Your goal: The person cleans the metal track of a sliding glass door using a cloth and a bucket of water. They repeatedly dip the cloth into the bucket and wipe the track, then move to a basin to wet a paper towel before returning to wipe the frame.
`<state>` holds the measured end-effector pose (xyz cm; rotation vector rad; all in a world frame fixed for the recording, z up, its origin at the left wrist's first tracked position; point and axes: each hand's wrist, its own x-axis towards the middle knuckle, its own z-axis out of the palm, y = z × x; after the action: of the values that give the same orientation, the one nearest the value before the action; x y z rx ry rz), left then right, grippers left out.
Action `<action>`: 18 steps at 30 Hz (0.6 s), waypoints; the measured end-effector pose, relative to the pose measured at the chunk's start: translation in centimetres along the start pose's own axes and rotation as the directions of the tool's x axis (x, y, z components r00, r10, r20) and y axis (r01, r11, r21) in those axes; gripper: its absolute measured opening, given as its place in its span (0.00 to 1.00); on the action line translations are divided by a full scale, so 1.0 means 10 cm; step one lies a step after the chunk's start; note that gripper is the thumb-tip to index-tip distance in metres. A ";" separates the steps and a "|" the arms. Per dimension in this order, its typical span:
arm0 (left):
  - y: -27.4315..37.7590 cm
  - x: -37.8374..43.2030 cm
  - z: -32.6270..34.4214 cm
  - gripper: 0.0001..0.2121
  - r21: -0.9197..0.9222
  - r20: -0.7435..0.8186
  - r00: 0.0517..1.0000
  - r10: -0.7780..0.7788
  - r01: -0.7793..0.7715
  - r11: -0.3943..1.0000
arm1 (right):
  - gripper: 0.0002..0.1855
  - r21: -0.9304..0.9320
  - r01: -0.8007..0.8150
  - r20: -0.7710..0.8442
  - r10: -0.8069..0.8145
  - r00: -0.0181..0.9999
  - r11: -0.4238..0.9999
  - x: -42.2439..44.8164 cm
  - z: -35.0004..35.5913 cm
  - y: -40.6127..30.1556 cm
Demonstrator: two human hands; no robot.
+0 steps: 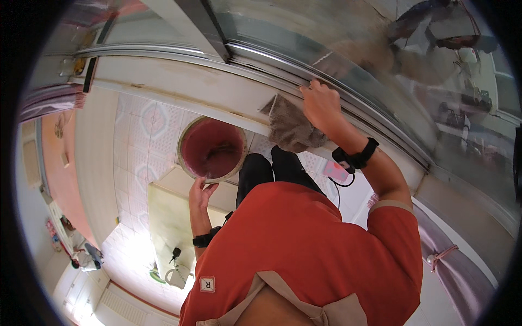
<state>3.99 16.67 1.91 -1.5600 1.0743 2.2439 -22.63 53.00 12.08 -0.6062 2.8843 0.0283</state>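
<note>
My left hand (200, 194) is at the near rim of a round bucket (184, 134), its fingertips on the edge. Inside, the bucket looks dark pink, with some liquid and a dark patch that I cannot make out. My right hand (322, 104) reaches to the metal track (269, 79) of a sliding glass window, its fingers curled down at the rail. A grey-brown cloth (289, 124) drapes over the white sill (204, 85), beside and partly behind that hand. Whether the fingers pinch anything is hidden.
The glass pane (293, 24) rises past the track and shows reflections. Behind my left hand is a pale green tabletop (169, 220) with a white mug (178, 277). A tied purple curtain (452, 269) hangs at the right. Patterned tiles (153, 122) cover the floor.
</note>
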 end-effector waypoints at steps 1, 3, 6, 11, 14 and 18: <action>-0.01 -0.01 0.00 0.14 -0.007 -0.001 1.000 0.005 -0.005 1.000 | 0.12 -0.003 -0.017 0.010 0.017 1.000 1.000 -0.05 0.01 0.05; -0.05 -0.04 0.00 0.14 -0.021 -0.003 1.000 0.017 -0.017 1.000 | 0.15 -0.043 -0.041 0.040 0.043 0.998 0.998 -0.15 0.01 0.13; -0.09 -0.01 0.00 0.14 -0.025 -0.002 1.000 -0.009 0.009 1.000 | 0.16 -0.059 -0.079 0.029 0.081 0.996 0.995 -0.29 0.05 0.26; -0.15 0.00 0.00 0.14 0.001 0.018 1.000 -0.021 0.021 1.000 | 0.15 -0.043 -0.132 -0.005 0.132 0.991 0.990 -0.52 0.06 0.41; -0.16 -0.02 0.04 0.13 0.010 0.021 0.999 -0.035 0.035 0.999 | 0.15 -0.036 -0.143 -0.050 0.141 0.989 0.989 -0.63 0.09 0.49; -0.18 -0.05 0.11 0.13 0.020 0.006 1.000 -0.030 0.030 0.999 | 0.16 -0.007 -0.110 -0.162 0.108 0.981 0.994 -0.70 0.14 0.55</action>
<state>4.35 18.84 1.70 -1.5495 1.0618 2.2102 -18.31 60.89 11.97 -0.4728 3.0740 0.0180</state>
